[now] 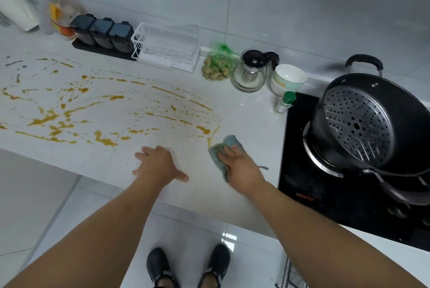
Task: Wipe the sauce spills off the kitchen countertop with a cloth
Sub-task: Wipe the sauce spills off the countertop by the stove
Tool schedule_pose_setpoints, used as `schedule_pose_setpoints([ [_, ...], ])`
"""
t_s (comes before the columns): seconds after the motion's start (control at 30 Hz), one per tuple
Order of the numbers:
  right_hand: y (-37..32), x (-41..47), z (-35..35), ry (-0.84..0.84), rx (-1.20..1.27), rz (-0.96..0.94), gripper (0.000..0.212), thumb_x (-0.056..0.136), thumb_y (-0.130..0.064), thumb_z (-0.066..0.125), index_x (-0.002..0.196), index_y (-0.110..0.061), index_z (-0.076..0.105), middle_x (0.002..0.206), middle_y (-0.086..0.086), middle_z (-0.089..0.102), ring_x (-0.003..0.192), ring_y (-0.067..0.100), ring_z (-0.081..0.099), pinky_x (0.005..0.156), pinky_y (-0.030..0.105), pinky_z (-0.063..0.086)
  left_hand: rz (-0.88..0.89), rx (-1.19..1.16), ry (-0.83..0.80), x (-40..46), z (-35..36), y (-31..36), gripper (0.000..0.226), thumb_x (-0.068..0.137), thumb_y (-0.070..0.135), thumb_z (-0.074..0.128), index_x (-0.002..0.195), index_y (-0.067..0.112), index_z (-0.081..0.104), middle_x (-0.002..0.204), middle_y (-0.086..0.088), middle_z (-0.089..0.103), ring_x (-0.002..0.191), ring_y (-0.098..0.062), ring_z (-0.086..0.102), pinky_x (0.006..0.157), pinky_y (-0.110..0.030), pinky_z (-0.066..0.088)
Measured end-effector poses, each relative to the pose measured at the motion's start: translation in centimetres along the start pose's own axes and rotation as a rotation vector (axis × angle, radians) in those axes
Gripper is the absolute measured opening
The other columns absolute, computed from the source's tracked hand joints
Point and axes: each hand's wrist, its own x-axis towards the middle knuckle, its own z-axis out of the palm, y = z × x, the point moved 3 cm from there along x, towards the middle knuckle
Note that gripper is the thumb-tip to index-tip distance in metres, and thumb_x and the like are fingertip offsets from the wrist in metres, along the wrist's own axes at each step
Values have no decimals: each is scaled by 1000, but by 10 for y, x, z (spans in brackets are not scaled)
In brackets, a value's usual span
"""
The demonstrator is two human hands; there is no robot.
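Observation:
Orange-brown sauce spills (69,113) streak and dot the white countertop (251,113) from its left end to the middle. My right hand (242,166) presses a blue-green cloth (223,150) flat on the counter, at the right end of the spills, beside a thin curved sauce line (213,135). My left hand (160,164) lies flat on the counter near its front edge, fingers spread, holding nothing. Fine sauce specks surround both hands.
A black cooktop (325,185) carries a dark pot with a steamer plate (358,124) on the right. Along the back wall stand spice jars (102,33), a clear rack (167,46), a bag of nuts (217,69), a glass pot (251,73), a bowl (288,78) and a small bottle (285,102).

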Motion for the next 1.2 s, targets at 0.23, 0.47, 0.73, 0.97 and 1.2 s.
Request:
schedule_pose_setpoints([
  [0.23,45,5,-30,-128,-119,469,60,105,-48,15,160,-42,-10,169,-5,-21,154,29,-21,124,53,-8,-6,9,8,3,2,2,149,46,67,95,157,2,19,164,-33,7,151,-52,9,105,-76,37],
  [0.47,-52,35,14,-105,-70,364,63,104,-53,14,160,-38,-11,169,-1,-22,153,34,-24,118,62,-9,-6,-13,18,7,4,-1,150,44,65,97,156,0,20,163,-33,9,150,-53,11,104,-77,36],
  [0.73,-24,14,5,-167,-177,283,60,106,-50,11,160,-39,-14,167,-4,-25,154,27,-23,123,54,-7,29,-25,29,4,6,-4,152,47,67,95,157,1,15,163,-33,9,150,-53,10,106,-77,34],
  [0.97,47,45,-42,-129,-96,561,67,103,-47,23,160,-39,-11,170,-2,-17,156,33,-15,124,57,0,17,-10,41,7,8,-5,150,44,71,93,156,4,19,161,-30,15,148,-50,16,104,-74,38],
  [1.2,-23,60,-17,-122,-151,422,71,102,-44,28,162,-31,-7,170,2,-14,155,39,-14,122,61,3,11,-25,32,6,7,-3,150,45,67,95,156,1,18,163,-32,10,150,-52,12,104,-77,36],
])
